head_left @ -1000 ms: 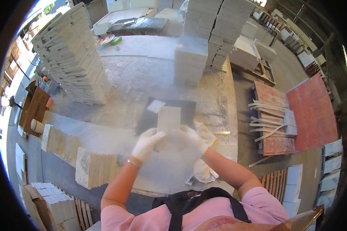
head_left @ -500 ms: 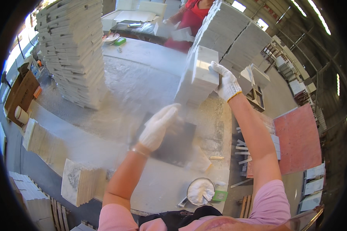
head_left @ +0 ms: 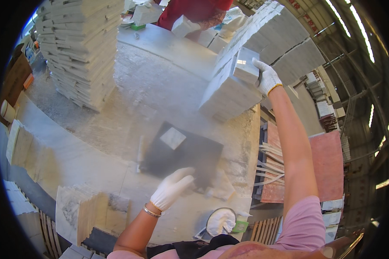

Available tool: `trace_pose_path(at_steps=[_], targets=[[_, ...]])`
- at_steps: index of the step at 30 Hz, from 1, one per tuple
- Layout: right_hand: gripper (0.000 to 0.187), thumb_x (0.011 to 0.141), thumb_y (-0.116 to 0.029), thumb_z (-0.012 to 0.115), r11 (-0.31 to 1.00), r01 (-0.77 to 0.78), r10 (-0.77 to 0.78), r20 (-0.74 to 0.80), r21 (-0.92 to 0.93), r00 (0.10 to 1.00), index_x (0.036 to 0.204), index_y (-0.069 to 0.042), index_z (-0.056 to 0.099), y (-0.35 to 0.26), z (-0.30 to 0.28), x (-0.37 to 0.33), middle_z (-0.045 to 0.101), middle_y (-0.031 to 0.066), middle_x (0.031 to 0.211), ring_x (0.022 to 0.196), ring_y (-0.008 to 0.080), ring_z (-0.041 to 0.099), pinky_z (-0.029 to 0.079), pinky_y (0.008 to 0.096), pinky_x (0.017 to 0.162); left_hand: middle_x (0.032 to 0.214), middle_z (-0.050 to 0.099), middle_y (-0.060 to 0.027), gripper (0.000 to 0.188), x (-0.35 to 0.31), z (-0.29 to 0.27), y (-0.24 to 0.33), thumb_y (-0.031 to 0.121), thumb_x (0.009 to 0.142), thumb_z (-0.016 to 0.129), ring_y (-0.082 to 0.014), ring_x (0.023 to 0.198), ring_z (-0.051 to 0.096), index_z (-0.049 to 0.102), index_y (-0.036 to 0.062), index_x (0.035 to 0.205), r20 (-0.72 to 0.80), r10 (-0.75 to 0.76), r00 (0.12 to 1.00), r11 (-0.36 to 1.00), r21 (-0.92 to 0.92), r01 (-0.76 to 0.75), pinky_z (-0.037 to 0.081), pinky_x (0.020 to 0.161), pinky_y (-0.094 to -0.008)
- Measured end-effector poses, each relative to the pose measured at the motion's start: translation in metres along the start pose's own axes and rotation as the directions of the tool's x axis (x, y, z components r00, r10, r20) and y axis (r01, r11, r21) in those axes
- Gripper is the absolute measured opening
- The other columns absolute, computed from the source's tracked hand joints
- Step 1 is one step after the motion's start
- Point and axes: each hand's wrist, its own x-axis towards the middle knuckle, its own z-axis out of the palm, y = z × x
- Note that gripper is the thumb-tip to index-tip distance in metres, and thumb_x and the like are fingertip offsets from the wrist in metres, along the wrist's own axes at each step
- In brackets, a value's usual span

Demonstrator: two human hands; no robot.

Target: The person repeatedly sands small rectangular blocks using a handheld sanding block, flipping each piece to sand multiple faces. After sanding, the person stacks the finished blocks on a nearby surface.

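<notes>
My left hand (head_left: 173, 188), in a white glove, hovers at the near edge of a dark mat (head_left: 199, 153), fingers stretched out and nothing visible in them. On the mat lies a small white marble tile (head_left: 173, 138), apart from that hand. My right hand (head_left: 268, 77), also gloved, reaches far out to the right. Its fingers close on the side of a pale stone block (head_left: 246, 64) at the near end of a large stack of grey-white tiles (head_left: 233, 97). Whether this block is one piece or several tiles together, I cannot tell.
A tall pile of thin slabs (head_left: 80, 56) stands at the left. Near me sit a bowl of white powder (head_left: 221, 222) and a green box (head_left: 240, 226). A co-worker in red (head_left: 194, 11) handles white blocks across the dusty table (head_left: 147, 86). Marble pieces (head_left: 80, 211) stand front left.
My left hand has drawn back toward me, uncovering the small tile on the mat. My right hand has moved farther away and slightly right. The view has shifted too.
</notes>
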Motion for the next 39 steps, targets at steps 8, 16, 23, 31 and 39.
trace_pose_path(at_steps=[8,16,23,31,39], targets=[[0.033,0.091,-0.016,0.075,1.000,0.001,0.000,0.072,-0.006,0.997,0.119,0.000,0.067,0.010,0.000,0.020,0.072,0.0149,0.111,0.098,0.0320,0.070,0.059,0.0473,0.089,0.105,0.071,-0.0103,0.053,-0.013,-0.014,-0.012,0.036,0.101,0.063,-0.0169,0.088,0.069,0.057,0.0045,0.144,-0.095,-0.027,0.995,1.000,0.010,0.029,0.054,0.077,-0.0303],[0.034,0.092,-0.018,0.076,1.000,-0.004,0.006,0.066,-0.028,0.998,0.120,0.000,0.066,0.011,-0.005,0.029,0.072,0.0137,0.111,0.098,0.0322,0.070,0.059,0.0467,0.089,0.104,0.072,-0.0096,0.053,-0.016,-0.025,-0.030,0.037,0.102,0.064,-0.0158,0.088,0.069,0.057,0.0052,0.143,-0.125,-0.045,0.991,0.999,0.000,0.046,0.055,0.078,-0.0300],[0.036,0.094,-0.020,0.074,0.998,-0.014,0.018,0.064,-0.054,0.998,0.123,-0.001,0.064,0.008,0.001,0.016,0.071,0.0142,0.114,0.102,0.0315,0.069,0.057,0.0437,0.094,0.105,0.072,-0.0093,0.053,-0.017,-0.027,-0.032,0.038,0.101,0.065,-0.0149,0.087,0.069,0.058,0.0050,0.142,-0.140,-0.041,0.989,0.999,0.027,0.045,0.055,0.077,-0.0293],[0.037,0.095,-0.023,0.074,0.996,-0.033,0.034,0.001,-0.087,0.999,0.124,-0.001,0.064,0.007,-0.003,0.020,0.071,0.0146,0.117,0.105,0.0294,0.069,0.057,0.0430,0.092,0.112,0.071,-0.0125,0.055,-0.018,-0.038,-0.037,0.037,0.100,0.065,-0.0174,0.090,0.070,0.058,0.0022,0.142,-0.162,0.038,0.986,0.987,0.158,-0.013,0.057,0.081,-0.0318],[0.037,0.093,-0.034,0.075,0.998,0.021,-0.019,0.044,-0.054,0.999,0.116,-0.006,0.068,0.016,0.007,0.003,0.075,0.0111,0.105,0.081,0.0256,0.075,0.060,0.0339,0.054,0.108,0.072,-0.0126,0.051,-0.021,-0.047,-0.039,0.032,0.098,0.066,-0.0169,0.087,0.070,0.062,0.0006,0.137,-0.186,0.097,0.978,0.974,0.219,-0.054,0.058,0.080,-0.0320]])
